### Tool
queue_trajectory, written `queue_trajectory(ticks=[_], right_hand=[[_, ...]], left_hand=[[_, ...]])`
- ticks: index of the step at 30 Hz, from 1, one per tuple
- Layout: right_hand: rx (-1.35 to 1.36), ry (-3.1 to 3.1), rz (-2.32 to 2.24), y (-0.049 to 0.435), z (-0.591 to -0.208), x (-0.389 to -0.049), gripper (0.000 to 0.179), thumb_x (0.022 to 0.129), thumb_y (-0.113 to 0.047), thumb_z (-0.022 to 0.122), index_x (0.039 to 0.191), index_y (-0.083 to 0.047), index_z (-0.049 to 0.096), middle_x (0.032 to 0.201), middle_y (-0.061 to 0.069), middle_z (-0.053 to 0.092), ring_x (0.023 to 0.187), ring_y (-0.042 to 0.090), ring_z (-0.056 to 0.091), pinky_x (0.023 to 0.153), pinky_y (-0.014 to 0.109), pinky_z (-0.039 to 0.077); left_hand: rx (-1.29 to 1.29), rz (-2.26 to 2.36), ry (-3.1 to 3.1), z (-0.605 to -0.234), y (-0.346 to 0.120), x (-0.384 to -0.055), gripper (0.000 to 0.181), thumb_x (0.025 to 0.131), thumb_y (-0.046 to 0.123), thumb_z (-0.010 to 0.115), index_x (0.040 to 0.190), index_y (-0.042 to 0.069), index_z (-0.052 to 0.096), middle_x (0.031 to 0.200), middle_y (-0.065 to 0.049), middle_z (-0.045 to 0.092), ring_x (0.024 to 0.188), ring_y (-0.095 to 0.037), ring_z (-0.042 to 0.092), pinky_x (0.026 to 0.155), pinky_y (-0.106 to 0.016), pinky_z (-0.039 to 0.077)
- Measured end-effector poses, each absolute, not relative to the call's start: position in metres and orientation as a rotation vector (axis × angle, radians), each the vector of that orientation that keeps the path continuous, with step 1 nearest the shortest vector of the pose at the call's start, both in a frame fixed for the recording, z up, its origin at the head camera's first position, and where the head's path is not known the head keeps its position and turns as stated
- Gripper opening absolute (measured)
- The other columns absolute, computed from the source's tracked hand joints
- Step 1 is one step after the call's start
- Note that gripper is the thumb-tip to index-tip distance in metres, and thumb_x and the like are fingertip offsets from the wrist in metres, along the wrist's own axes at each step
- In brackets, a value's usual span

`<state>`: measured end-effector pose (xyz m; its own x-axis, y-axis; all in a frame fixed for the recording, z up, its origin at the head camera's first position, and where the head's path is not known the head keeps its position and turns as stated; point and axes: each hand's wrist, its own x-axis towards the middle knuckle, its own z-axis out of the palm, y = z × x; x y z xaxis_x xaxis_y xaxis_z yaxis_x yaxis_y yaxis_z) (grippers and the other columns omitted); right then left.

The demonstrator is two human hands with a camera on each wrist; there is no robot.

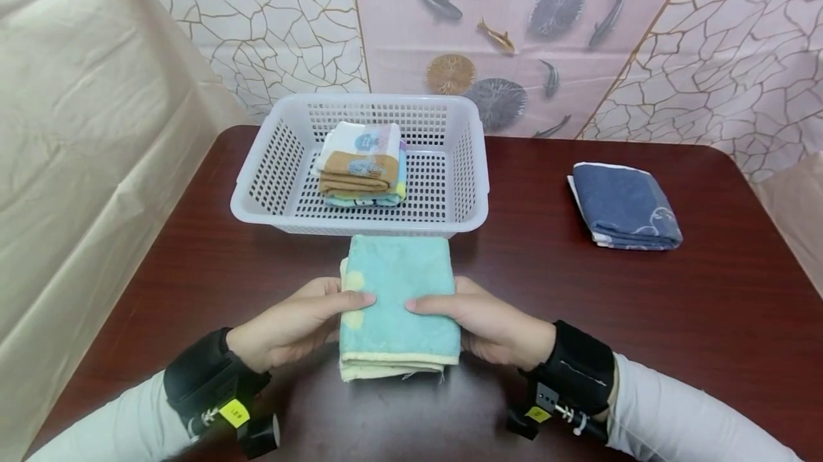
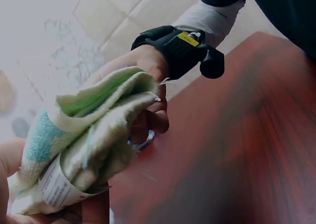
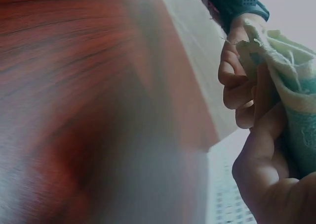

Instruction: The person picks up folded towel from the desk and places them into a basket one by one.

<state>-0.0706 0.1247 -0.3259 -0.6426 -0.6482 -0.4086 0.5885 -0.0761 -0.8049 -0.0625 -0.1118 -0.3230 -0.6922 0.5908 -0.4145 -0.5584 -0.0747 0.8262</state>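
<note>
A folded turquoise towel (image 1: 398,290) with pale yellow edges is held up between both hands, just in front of the basket. My left hand (image 1: 298,323) grips its left side, thumb on top and fingers underneath. On the opposite side my right hand (image 1: 495,323) holds it the same way. From below, the left wrist view shows the towel's (image 2: 108,115) layered cream folds and a white printed label (image 2: 57,187). Curled fingers (image 3: 269,130) press under the towel in the right wrist view.
A white perforated basket (image 1: 479,162) stands at the back of the dark red table (image 1: 643,319), with a stack of folded towels (image 1: 360,166), brown and white on top, inside. At the right lies a folded blue towel (image 1: 624,205). Patterned cloth hangs behind the table.
</note>
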Motion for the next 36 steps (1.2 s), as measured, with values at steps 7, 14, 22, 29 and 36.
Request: queue_trajectory(ticks=[7, 14, 22, 29, 36], right_hand=[[-0.135, 1.346, -1.863, 0.129, -0.294, -0.07, 0.043, 0.089, -0.01, 0.057, 0.126, 0.002, 0.041, 0.108, 0.017, 0.062, 0.094, 0.032, 0.059, 0.075, 0.04, 0.053], [-0.196, 1.391, -1.881, 0.128, -0.263, -0.075, 0.043, 0.089, -0.01, 0.057, 0.127, 0.0, 0.039, 0.109, 0.017, 0.06, 0.094, 0.032, 0.059, 0.074, 0.041, 0.053], [-0.222, 1.518, -1.934, 0.122, -0.225, -0.093, 0.038, 0.089, -0.009, 0.055, 0.124, -0.002, 0.043, 0.1, 0.015, 0.063, 0.085, 0.029, 0.062, 0.068, 0.038, 0.055], [-0.257, 1.594, -1.982, 0.111, -0.191, -0.126, 0.04, 0.088, -0.012, 0.059, 0.123, -0.007, 0.042, 0.103, 0.016, 0.061, 0.085, 0.03, 0.062, 0.066, 0.037, 0.055], [-0.228, 1.653, -1.97, 0.103, -0.178, -0.16, 0.038, 0.088, -0.015, 0.061, 0.122, -0.007, 0.046, 0.106, 0.014, 0.06, 0.092, 0.028, 0.06, 0.071, 0.034, 0.054]], left_hand=[[0.119, 1.856, 1.504, -0.29, -0.108, -0.061, 0.039, 0.094, 0.017, 0.052, 0.122, -0.008, 0.045, 0.105, -0.01, 0.065, 0.099, -0.024, 0.057, 0.084, -0.032, 0.049], [0.205, 1.871, 1.572, -0.258, -0.111, -0.066, 0.037, 0.094, 0.015, 0.051, 0.122, -0.009, 0.044, 0.106, -0.011, 0.065, 0.098, -0.025, 0.058, 0.082, -0.032, 0.051], [0.245, 1.899, 1.672, -0.218, -0.109, -0.086, 0.035, 0.094, 0.014, 0.05, 0.122, -0.006, 0.045, 0.103, -0.012, 0.066, 0.092, -0.027, 0.061, 0.075, -0.035, 0.053], [0.268, 1.968, 1.754, -0.187, -0.11, -0.119, 0.036, 0.093, 0.016, 0.052, 0.123, -0.004, 0.047, 0.105, -0.011, 0.065, 0.094, -0.024, 0.06, 0.074, -0.032, 0.054], [0.229, 2.023, 1.787, -0.177, -0.114, -0.153, 0.035, 0.093, 0.016, 0.054, 0.122, -0.003, 0.049, 0.108, -0.013, 0.062, 0.098, -0.025, 0.058, 0.075, -0.03, 0.053]])
